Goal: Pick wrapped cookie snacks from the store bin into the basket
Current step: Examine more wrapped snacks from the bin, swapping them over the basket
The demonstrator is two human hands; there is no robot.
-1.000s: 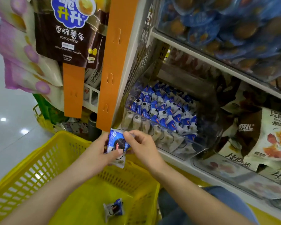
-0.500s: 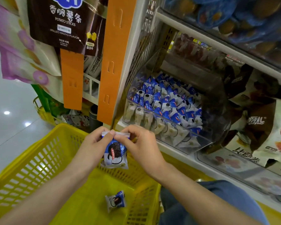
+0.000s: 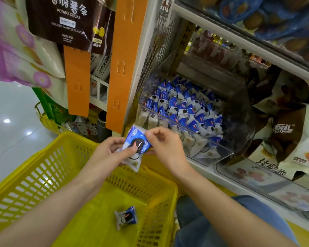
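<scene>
Both hands hold 1 wrapped cookie snack [image 3: 136, 146] above the far rim of the yellow basket [image 3: 43, 168]. The left hand [image 3: 112, 150] grips its lower part, and the right hand [image 3: 165, 146] pinches its upper edge. Another snack [image 3: 126, 217] lies in the basket. The clear bin [image 3: 239, 139] with many snacks stands just beside, on the shelf.

Blue-white cookie snack [image 3: 135, 146] tilted between your left hand [image 3: 107, 155] and right hand [image 3: 166, 148], above yellow basket [image 3: 43, 175] far rim. On basket floor, second snack [image 3: 126, 217] lies flat. Clear bin [image 3: 237, 132] far right, full of snacks.
</scene>
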